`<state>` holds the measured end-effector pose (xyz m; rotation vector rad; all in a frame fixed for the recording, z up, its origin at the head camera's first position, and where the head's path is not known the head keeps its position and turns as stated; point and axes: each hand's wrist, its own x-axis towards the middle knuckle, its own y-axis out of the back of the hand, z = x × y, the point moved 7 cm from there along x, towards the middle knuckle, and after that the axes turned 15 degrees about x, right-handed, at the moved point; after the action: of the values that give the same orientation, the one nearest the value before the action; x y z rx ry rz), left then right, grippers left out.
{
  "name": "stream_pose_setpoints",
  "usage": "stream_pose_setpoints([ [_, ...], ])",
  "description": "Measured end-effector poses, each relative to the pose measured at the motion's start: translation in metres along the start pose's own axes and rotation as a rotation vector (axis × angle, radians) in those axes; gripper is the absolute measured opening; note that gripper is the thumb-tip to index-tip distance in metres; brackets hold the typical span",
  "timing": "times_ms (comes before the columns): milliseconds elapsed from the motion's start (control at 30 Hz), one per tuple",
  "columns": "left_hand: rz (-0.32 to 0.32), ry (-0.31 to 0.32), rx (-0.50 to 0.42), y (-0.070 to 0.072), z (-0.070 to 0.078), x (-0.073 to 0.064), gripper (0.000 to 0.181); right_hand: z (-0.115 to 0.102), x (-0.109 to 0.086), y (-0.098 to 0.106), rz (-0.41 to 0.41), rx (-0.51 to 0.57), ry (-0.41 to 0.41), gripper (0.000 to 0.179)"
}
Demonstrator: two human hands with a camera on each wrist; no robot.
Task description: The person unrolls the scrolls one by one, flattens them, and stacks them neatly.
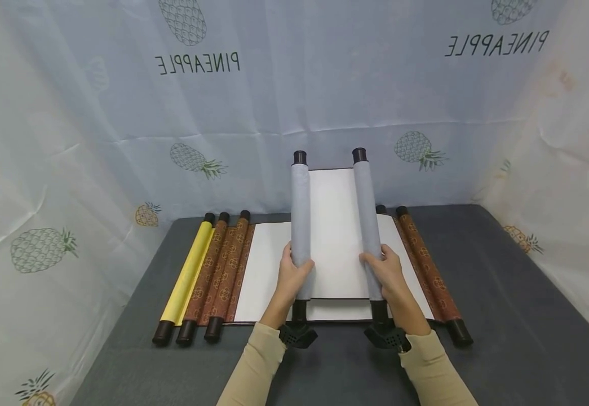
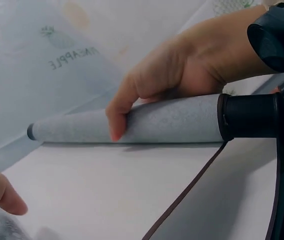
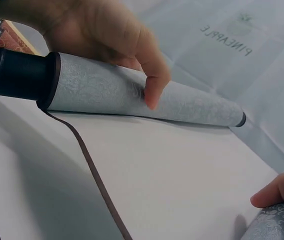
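Note:
A grey-blue hanging scroll (image 1: 332,234) with black roller ends is held up, partly unrolled, its white sheet showing between two rolls. My left hand (image 1: 292,276) grips the left roll (image 1: 301,214), thumb over the front. Around the right roll (image 1: 367,208) my right hand (image 1: 386,272) is curled in the same way. The left wrist view shows the left hand (image 2: 167,75) bent over the patterned roll near its black end. In the right wrist view the right hand (image 3: 112,40) wraps the other roll, its thumb pressing the cloth.
Beneath lies a brown patterned scroll (image 1: 428,268), spread with its white sheet (image 1: 261,270) on the dark grey table (image 1: 502,316). Another brown scroll (image 1: 208,270) and a yellow scroll (image 1: 187,273) lie at its left. A pineapple-print curtain (image 1: 294,84) hangs behind.

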<state>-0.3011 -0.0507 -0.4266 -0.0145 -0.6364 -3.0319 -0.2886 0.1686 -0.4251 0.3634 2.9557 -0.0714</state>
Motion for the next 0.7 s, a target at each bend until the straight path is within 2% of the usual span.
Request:
stream_pose_setpoints([
  [100,0.060,0.012,0.035,0.005,-0.001,0.000,0.076,0.000,0.000,0.000,-0.021,0.000,0.002,0.052],
  [267,0.107,0.000,0.067,0.010,-0.001,0.000,0.082,-0.001,0.000,0.000,-0.069,-0.031,-0.014,0.061],
  [467,0.130,-0.020,0.072,0.013,-0.001,0.001,0.081,-0.002,-0.002,-0.001,-0.120,-0.010,-0.047,0.066],
  [700,0.127,-0.022,0.053,0.014,-0.003,0.002,0.077,-0.004,-0.002,-0.002,-0.090,0.033,-0.036,0.063],
])
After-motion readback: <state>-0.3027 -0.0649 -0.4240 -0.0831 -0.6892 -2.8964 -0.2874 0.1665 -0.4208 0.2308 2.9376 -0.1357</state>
